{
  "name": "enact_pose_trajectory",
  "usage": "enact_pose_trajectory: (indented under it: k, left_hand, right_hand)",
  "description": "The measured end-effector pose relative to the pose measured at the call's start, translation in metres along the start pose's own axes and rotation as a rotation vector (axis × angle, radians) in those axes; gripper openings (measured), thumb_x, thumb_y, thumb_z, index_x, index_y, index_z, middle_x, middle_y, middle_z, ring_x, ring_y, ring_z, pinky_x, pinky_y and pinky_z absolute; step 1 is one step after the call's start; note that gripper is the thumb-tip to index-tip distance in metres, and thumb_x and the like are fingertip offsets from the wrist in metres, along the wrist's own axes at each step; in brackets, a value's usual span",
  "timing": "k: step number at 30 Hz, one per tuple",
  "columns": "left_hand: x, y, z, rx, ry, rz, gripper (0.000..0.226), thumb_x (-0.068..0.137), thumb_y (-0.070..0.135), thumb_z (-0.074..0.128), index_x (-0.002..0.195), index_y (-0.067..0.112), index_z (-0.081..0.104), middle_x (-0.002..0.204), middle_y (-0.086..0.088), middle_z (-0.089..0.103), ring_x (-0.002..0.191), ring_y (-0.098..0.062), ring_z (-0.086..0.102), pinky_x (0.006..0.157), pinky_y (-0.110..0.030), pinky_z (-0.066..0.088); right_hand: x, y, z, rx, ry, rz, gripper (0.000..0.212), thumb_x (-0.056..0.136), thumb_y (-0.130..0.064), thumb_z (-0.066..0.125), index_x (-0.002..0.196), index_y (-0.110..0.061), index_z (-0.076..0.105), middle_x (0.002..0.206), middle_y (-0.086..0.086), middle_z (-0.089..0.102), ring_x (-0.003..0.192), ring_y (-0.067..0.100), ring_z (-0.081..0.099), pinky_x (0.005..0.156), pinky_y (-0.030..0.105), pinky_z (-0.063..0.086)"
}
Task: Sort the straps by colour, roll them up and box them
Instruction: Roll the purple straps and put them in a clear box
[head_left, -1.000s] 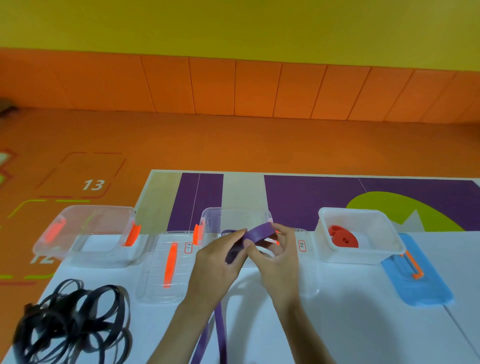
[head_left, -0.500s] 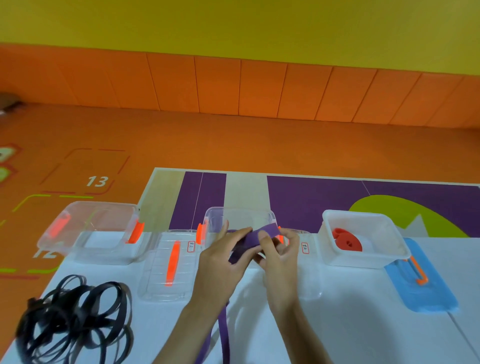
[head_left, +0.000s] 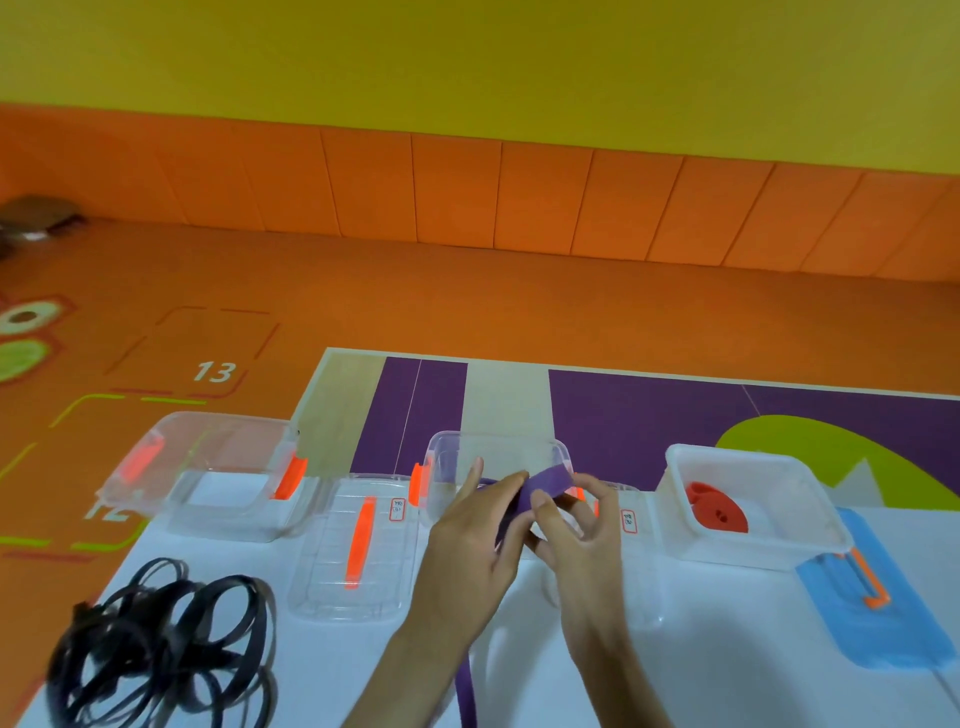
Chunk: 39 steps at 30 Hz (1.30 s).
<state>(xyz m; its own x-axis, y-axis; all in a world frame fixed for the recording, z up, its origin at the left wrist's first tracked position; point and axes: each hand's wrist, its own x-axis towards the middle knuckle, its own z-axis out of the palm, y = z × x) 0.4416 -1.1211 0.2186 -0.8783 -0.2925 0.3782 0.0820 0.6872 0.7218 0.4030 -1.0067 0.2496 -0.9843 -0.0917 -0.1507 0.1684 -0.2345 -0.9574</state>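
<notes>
Both hands (head_left: 470, 540) (head_left: 582, 530) pinch purple strap (head_left: 549, 479).

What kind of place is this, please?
Probably a children's play or activity room: orange padded wall panels, an orange floor printed with numbered game squares such as 13, and a white table where the left hand and right hand hold a purple strap.
</notes>
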Motion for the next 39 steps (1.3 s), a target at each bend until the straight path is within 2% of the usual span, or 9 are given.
enact_pose_trajectory:
  k: [3, 7, 12, 19, 26, 29, 33, 37, 39]
  left_hand:
    - [0.008, 0.003, -0.005, 0.008, -0.032, -0.04, 0.044, 0.106, 0.053, 0.044, 0.138, 0.028, 0.061, 0.132, 0.008, 0.07, 0.139, -0.015, 0.056, 0.111, -0.029, 0.05]
    - [0.012, 0.007, -0.008, -0.047, -0.052, -0.094, 0.037, 0.102, 0.045, 0.056, 0.133, 0.028, 0.064, 0.114, 0.03, 0.063, 0.102, 0.005, 0.062, 0.096, -0.015, 0.051]
    - [0.017, 0.022, -0.02, -0.236, -0.031, -0.072, 0.034, 0.101, 0.05, 0.056, 0.136, 0.049, 0.053, 0.113, 0.045, 0.058, 0.111, 0.018, 0.058, 0.092, -0.002, 0.043]
    - [0.053, 0.04, -0.075, -0.458, -0.243, -0.045, 0.048, 0.109, 0.034, 0.05, 0.153, 0.049, 0.039, 0.149, 0.03, 0.053, 0.134, 0.006, 0.053, 0.11, -0.014, 0.042]
    - [0.046, 0.029, -0.08, -0.462, -0.087, -0.159, 0.024, 0.101, 0.023, 0.069, 0.121, 0.035, 0.065, 0.111, 0.02, 0.074, 0.105, -0.005, 0.07, 0.088, -0.026, 0.055]
    - [0.044, 0.02, -0.084, -0.616, -0.042, -0.238, 0.011, 0.098, 0.016, 0.07, 0.102, 0.015, 0.061, 0.093, 0.005, 0.077, 0.099, -0.018, 0.075, 0.09, -0.038, 0.056]
    - [0.052, 0.021, -0.094, -0.723, -0.083, -0.205, 0.017, 0.1, 0.016, 0.066, 0.102, 0.001, 0.057, 0.098, -0.006, 0.079, 0.103, -0.027, 0.076, 0.095, -0.04, 0.058]
    - [0.048, 0.028, -0.097, -0.786, -0.138, -0.193, 0.02, 0.097, 0.023, 0.067, 0.101, 0.003, 0.065, 0.098, -0.009, 0.077, 0.099, -0.023, 0.073, 0.089, -0.029, 0.056]
    - [0.044, 0.028, -0.1, -0.806, -0.188, -0.186, 0.019, 0.101, 0.026, 0.068, 0.099, 0.007, 0.068, 0.099, -0.016, 0.071, 0.096, -0.028, 0.068, 0.091, -0.034, 0.053]
  right_hand:
    - [-0.001, -0.004, 0.002, -0.12, 0.007, -0.061, 0.052, 0.082, -0.007, 0.085, 0.122, -0.022, 0.056, 0.116, 0.004, 0.072, 0.098, 0.018, 0.076, 0.077, 0.025, 0.06]
    - [-0.002, -0.007, 0.0, -0.192, 0.048, -0.109, 0.051, 0.081, -0.002, 0.084, 0.116, -0.025, 0.056, 0.115, 0.0, 0.069, 0.094, 0.011, 0.076, 0.074, 0.018, 0.057]
    - [-0.003, -0.025, 0.011, -0.164, 0.046, -0.147, 0.049, 0.087, -0.002, 0.08, 0.119, -0.029, 0.055, 0.115, -0.006, 0.069, 0.097, 0.014, 0.076, 0.074, 0.02, 0.058]
    - [0.014, -0.079, 0.04, -0.058, -0.025, -0.173, 0.042, 0.092, -0.011, 0.075, 0.123, -0.029, 0.054, 0.12, 0.001, 0.07, 0.093, 0.009, 0.076, 0.082, 0.034, 0.061]
    - [0.018, -0.103, 0.058, 0.075, -0.051, -0.131, 0.042, 0.088, -0.027, 0.069, 0.128, -0.024, 0.055, 0.113, 0.005, 0.07, 0.098, 0.022, 0.07, 0.074, 0.031, 0.056]
    - [0.018, -0.113, 0.064, 0.033, -0.06, -0.156, 0.039, 0.093, -0.024, 0.07, 0.128, -0.025, 0.054, 0.119, 0.009, 0.07, 0.102, 0.025, 0.072, 0.074, 0.03, 0.057]
    - [0.016, -0.119, 0.07, -0.011, -0.089, -0.205, 0.029, 0.101, -0.018, 0.064, 0.127, -0.026, 0.054, 0.118, 0.008, 0.071, 0.099, 0.019, 0.072, 0.077, 0.031, 0.057]
    - [0.01, -0.127, 0.073, -0.007, -0.099, -0.216, 0.026, 0.102, -0.018, 0.061, 0.125, -0.027, 0.054, 0.109, 0.004, 0.072, 0.084, 0.008, 0.071, 0.071, 0.024, 0.056]
    - [0.009, -0.13, 0.074, 0.006, -0.1, -0.217, 0.026, 0.102, -0.017, 0.061, 0.125, -0.025, 0.054, 0.107, 0.006, 0.072, 0.081, 0.008, 0.071, 0.068, 0.022, 0.056]
